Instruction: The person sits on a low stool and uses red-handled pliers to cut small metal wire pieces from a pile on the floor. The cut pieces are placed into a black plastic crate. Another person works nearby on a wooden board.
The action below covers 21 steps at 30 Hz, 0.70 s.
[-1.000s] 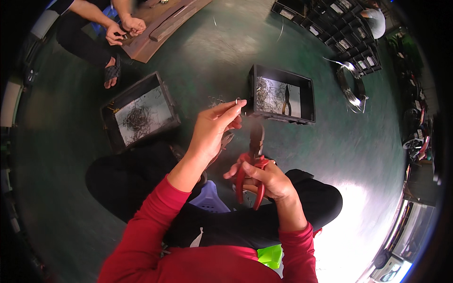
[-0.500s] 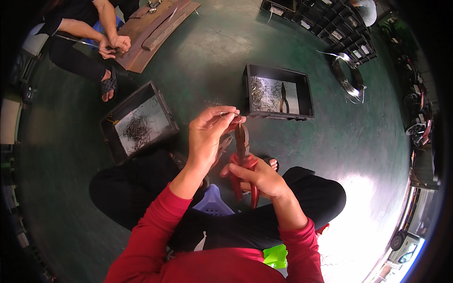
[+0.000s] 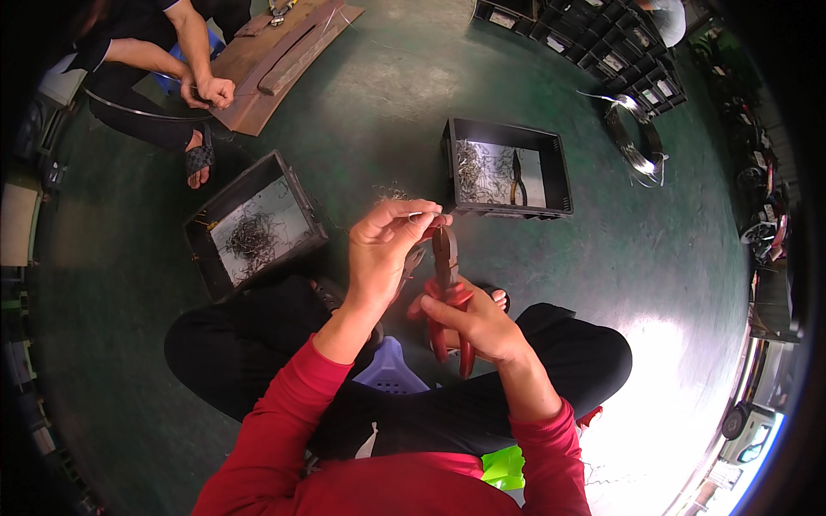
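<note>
Left hand (image 3: pixel 387 249) pinching a thin wire piece (image 3: pixel 419 214), fingers closed on it. Right hand (image 3: pixel 477 322) wrapped shut around red-handled pliers (image 3: pixel 446 284), jaws at the wire. On floor: left black bin (image 3: pixel 249 225) with dark wire bits; right black bin (image 3: pixel 508 168) with wire tangle, seemingly pliers too.

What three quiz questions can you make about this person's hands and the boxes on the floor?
1. True or false: the right hand holds red-handled pliers.
2. What does the left hand pinch? A) a thin wire piece B) a paintbrush C) a spoon
3. Fill in: the black tray on the left holds a pile of bent ____ bits.

Key: 1 true; 2 A; 3 wire.

Bonus look: a second black tray holds wire and dark pliers, and a wire coil lies on the green floor.
</note>
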{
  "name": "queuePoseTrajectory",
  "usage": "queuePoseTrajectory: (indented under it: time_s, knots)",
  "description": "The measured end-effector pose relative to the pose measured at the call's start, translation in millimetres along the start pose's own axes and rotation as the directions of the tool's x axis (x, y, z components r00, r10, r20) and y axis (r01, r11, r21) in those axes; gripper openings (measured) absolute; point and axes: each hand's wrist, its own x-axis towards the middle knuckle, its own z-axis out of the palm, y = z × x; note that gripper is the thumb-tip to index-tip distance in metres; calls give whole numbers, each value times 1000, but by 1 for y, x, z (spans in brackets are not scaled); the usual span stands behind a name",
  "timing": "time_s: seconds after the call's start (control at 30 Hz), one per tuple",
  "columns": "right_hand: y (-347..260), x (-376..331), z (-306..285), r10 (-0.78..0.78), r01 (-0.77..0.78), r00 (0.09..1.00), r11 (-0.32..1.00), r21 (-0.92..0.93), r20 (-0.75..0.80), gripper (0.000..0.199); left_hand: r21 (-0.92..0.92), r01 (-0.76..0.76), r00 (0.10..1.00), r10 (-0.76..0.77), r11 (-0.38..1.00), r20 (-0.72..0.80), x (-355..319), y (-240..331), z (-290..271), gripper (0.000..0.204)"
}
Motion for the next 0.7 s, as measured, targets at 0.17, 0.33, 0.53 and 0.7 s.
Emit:
queuePoseTrajectory:
  time_s: [0.17,0.33,0.53,0.7]
  knots:
    - [-3,-5,-3,-102,81,981,989,-126,-168,28,65,6,999,-9,998,43,1,3,0,16]
    - [-12,-15,-23,-181,-66,920,802,-594,-346,39,141,292,947,-307,946,97,13,23,-17,25]
    - [-19,-20,-45,-284,-95,898,621,-778,-336,35,362,432,861,-497,826,106,9,23,-21,22]
    - [-24,-26,-64,-320,-151,852,607,-780,-414,36,397,437,878,-479,807,8,13,7,-19,20]
